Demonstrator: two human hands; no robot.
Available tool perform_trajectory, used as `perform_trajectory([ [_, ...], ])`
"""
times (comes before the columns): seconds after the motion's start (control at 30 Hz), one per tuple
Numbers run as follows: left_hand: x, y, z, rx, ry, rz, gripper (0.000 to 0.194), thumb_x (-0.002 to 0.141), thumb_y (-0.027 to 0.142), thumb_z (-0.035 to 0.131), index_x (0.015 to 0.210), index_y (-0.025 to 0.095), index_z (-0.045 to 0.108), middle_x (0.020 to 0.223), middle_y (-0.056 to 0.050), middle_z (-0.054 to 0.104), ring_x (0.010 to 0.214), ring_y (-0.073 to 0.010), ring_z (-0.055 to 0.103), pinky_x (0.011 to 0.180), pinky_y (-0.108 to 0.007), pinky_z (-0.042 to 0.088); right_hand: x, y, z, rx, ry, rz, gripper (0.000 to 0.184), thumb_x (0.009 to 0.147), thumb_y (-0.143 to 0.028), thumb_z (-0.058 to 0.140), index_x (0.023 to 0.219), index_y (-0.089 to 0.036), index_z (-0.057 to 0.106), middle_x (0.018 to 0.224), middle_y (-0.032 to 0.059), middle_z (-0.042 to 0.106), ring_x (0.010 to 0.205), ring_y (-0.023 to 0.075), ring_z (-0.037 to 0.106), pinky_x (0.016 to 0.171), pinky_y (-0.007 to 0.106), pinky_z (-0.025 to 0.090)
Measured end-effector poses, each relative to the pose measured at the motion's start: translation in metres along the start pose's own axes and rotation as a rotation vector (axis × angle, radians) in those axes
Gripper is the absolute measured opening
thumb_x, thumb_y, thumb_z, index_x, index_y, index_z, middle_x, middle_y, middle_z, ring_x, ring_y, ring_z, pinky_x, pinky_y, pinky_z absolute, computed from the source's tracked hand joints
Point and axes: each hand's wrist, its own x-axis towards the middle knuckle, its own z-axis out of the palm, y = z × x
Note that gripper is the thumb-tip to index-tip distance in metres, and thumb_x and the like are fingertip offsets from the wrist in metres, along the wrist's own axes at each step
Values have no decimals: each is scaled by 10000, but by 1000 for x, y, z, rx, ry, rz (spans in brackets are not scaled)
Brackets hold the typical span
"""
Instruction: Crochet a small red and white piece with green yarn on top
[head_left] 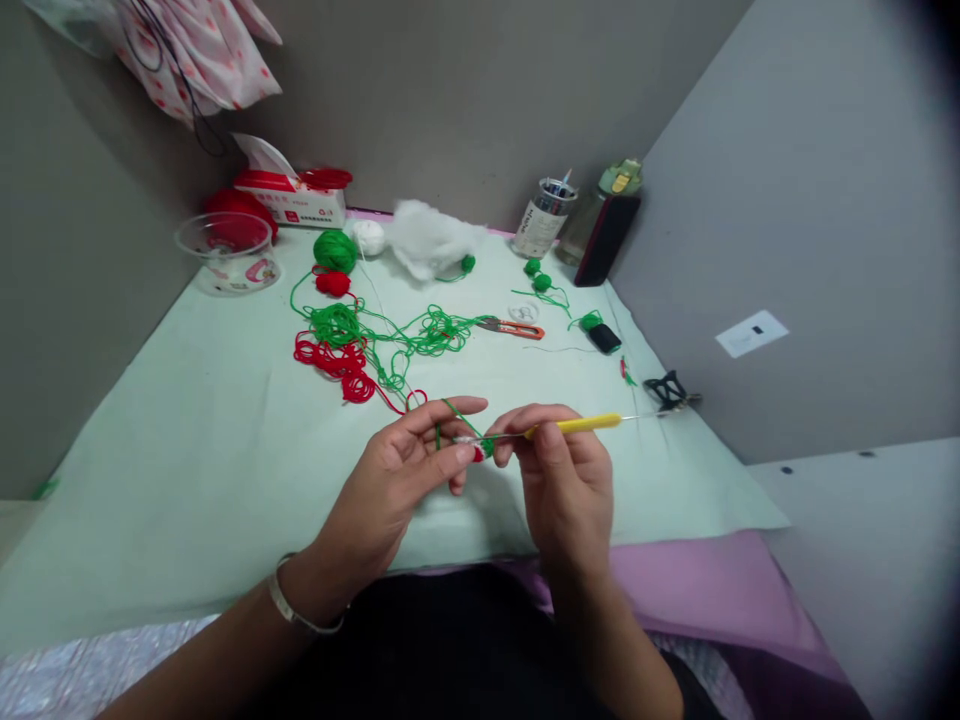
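My left hand (411,460) pinches a small crochet piece (480,452) in red, white and green between thumb and fingers. A strand of green yarn (459,412) runs over its raised index finger. In my right hand (564,465) is a crochet hook (581,425) with a yellow handle, its metal shaft pointing left to the piece. The hook's tip meets the piece near my left thumb; the exact stitch is too small to make out. Beyond the hands lie loose tangles of green yarn (439,330) and red yarn (330,357).
Orange-handled thread snips (517,329) lie mid-table. Behind are a green yarn ball (335,251), white stuffing (431,240), a plastic tub (225,262) and a tissue box (311,207). A pen can (541,225), a bottle (585,225) and a phone-like dark slab (606,242) stand at back right.
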Motion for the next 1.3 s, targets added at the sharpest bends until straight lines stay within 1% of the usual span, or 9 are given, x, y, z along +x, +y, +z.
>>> perform_trajectory([
  [0.17, -1, -1, -3, 52, 30, 13, 320, 826, 206, 870, 1142, 248, 844, 811, 8, 652, 675, -80, 550, 601, -166, 491, -4, -6, 0, -114, -20, -73, 238, 1100, -266, 530, 1024, -240, 754, 943, 20, 771, 757, 135, 696, 731, 306, 577],
  [0.37, -3, -5, -5, 198, 82, 95, 306, 863, 215, 836, 1162, 278, 833, 819, 17, 645, 691, -90, 564, 638, -173, 514, -10, -11, 0, -494, -136, -384, 256, 1071, -144, 492, 1170, -236, 710, 1029, 51, 779, 889, 184, 725, 790, 365, 598],
  [0.63, -7, -1, 3, 270, 180, 120, 405, 831, 181, 846, 1230, 233, 796, 820, 24, 638, 690, -98, 576, 663, -194, 520, -7, -5, -1, -681, -179, -614, 217, 1081, -209, 477, 1144, -229, 684, 970, 85, 804, 889, 221, 784, 719, 361, 633],
  [0.77, -6, -3, 4, 197, 145, 84, 449, 810, 206, 879, 1247, 226, 777, 800, 31, 634, 674, -95, 566, 621, -186, 518, -8, 0, -4, -593, -145, -595, 244, 1065, -170, 502, 1202, -239, 692, 973, 65, 802, 880, 211, 775, 735, 365, 631],
  [0.87, -5, -5, 4, 82, 118, 36, 527, 783, 211, 911, 1286, 212, 754, 797, 31, 645, 666, -88, 565, 581, -165, 509, -12, 6, -4, -772, -146, -635, 288, 1011, -134, 616, 1247, -258, 726, 1038, 71, 789, 913, 219, 766, 751, 362, 634],
  [0.97, -3, -3, 2, -108, 35, -123, 553, 796, 234, 908, 1319, 179, 736, 720, 52, 594, 529, -44, 457, 473, -140, 430, -13, 8, -2, -858, -93, -683, 338, 975, -117, 675, 1259, -283, 754, 1089, 77, 764, 960, 231, 748, 767, 369, 635],
  [1.07, -2, 4, -1, -225, -2, -242, 435, 826, 199, 878, 1241, 133, 768, 626, 90, 488, 442, 0, 272, 398, -112, 306, -9, 4, 1, -583, 1, -517, 251, 1044, -173, 567, 1147, -274, 772, 981, 59, 753, 846, 214, 719, 716, 374, 613],
  [1.17, -2, 8, 1, -207, 23, -189, 373, 830, 171, 870, 1194, 157, 785, 632, 90, 501, 426, 10, 254, 380, -106, 285, -2, -3, 5, -317, 41, -318, 237, 1072, -221, 535, 1014, -253, 763, 879, 39, 733, 731, 185, 672, 650, 348, 572],
  [1.3, -4, 4, 7, -96, 44, -111, 437, 813, 209, 896, 1235, 214, 781, 782, 46, 623, 434, 12, 349, 379, -113, 338, -1, -3, 9, -360, -27, -310, 194, 1051, -200, 591, 1036, -250, 778, 948, 47, 772, 902, 206, 727, 770, 364, 610],
])
